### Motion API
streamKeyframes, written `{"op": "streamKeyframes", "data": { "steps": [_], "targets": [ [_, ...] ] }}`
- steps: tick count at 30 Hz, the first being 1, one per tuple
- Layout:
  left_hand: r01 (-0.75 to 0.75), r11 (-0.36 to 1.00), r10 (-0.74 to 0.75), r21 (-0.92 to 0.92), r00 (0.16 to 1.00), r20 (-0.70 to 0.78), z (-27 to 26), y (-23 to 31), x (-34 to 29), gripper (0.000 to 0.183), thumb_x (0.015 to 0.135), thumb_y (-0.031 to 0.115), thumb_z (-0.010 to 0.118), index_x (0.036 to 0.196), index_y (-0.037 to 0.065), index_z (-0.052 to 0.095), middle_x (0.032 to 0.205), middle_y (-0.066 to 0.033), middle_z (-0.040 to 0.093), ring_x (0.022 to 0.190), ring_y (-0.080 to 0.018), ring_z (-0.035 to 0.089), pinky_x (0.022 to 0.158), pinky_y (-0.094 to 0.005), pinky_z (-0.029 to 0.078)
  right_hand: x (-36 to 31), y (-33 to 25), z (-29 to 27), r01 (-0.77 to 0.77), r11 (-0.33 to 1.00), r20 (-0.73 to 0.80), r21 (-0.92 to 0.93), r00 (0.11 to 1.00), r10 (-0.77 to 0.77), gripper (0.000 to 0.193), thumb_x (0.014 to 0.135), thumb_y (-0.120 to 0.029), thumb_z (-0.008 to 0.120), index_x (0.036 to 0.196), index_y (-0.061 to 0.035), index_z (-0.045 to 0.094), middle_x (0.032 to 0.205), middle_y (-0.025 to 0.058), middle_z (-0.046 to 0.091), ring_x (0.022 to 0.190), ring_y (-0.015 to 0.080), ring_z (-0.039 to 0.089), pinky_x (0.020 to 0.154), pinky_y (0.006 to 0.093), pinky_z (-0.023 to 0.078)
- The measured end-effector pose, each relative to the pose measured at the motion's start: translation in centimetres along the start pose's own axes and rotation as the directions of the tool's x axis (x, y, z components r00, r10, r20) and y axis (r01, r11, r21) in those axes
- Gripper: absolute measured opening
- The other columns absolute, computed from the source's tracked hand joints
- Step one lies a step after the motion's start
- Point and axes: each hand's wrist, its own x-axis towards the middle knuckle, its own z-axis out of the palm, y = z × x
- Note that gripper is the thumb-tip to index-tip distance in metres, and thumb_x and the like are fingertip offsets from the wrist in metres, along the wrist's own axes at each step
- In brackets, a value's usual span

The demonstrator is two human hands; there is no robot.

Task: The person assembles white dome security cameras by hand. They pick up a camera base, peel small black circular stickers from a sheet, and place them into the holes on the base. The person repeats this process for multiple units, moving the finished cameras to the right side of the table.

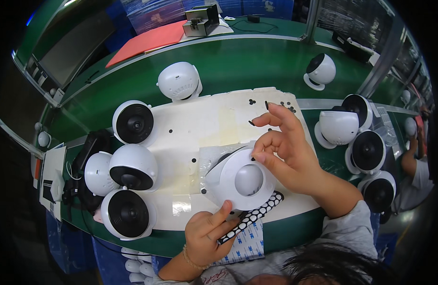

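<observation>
While right fingers (275,164) pinch together at white base (230,183), load unclear, left fingers (221,213) clamp part-hidden dotted strip (255,216).

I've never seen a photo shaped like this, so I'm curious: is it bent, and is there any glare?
Head view: yes, bent, as the near edge of the green table bows and the picture's corners go black; head view: a small bright glare patch shows on the white board, left of the white casing between the hands.
</observation>
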Motion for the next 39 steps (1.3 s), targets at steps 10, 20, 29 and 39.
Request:
{"op": "streamKeyframes", "data": {
  "steps": [10,20,29,39],
  "targets": [
    [-0.005,1.000,0.005,-0.004,1.000,-0.008,0.1,0.0,0.0,0.028,0.050,0.003,0.062,0.078,0.005,0.066,0.118,-0.0101,0.054,0.050,-0.0166,0.048,0.050,-0.0264,0.039,0.0,0.2,-0.3,0.038,0.993,0.043,-0.111,0.999,-0.034,0.070,0.078,0.011,0.050,0.135,-0.0107,0.014,0.114,0.0155,0.035,0.080,0.0135,0.054,0.072,0.0256,0.045],
    [0.003,1.000,-0.003,-0.004,1.000,0.007,0.1,-0.1,-0.1,0.028,0.051,0.004,0.063,0.079,0.004,0.066,0.119,-0.0119,0.053,0.050,-0.0171,0.049,0.051,-0.0266,0.039,-0.3,-0.9,0.0,0.443,0.546,0.211,-0.711,0.876,-0.434,0.049,0.068,0.001,0.062,0.114,-0.0075,0.048,0.095,0.0095,0.057,0.084,0.0237,0.056,0.075,0.0342,0.042],
    [-0.005,1.000,0.006,-0.020,1.000,0.029,-0.1,-0.1,0.2,0.029,0.053,0.005,0.062,0.082,0.004,0.066,0.121,-0.0124,0.052,0.050,-0.0173,0.049,0.051,-0.0269,0.039,0.9,-0.6,2.4,0.158,0.953,0.155,-0.260,0.980,-0.121,0.059,0.076,0.003,0.054,0.127,-0.0028,0.027,0.082,0.0055,0.055,0.090,0.0234,0.053,0.087,0.0364,0.031],
    [0.051,0.998,-0.049,-0.020,0.996,0.075,-0.4,0.2,0.1,0.028,0.053,0.004,0.064,0.081,0.002,0.066,0.122,-0.0122,0.051,0.057,-0.0202,0.053,0.056,-0.0286,0.042,1.0,-0.7,2.4,0.189,0.898,0.179,-0.397,0.976,-0.126,0.050,0.073,0.002,0.057,0.120,-0.0038,0.040,0.082,0.0042,0.056,0.090,0.0223,0.054,0.087,0.0362,0.031]
  ]
}}
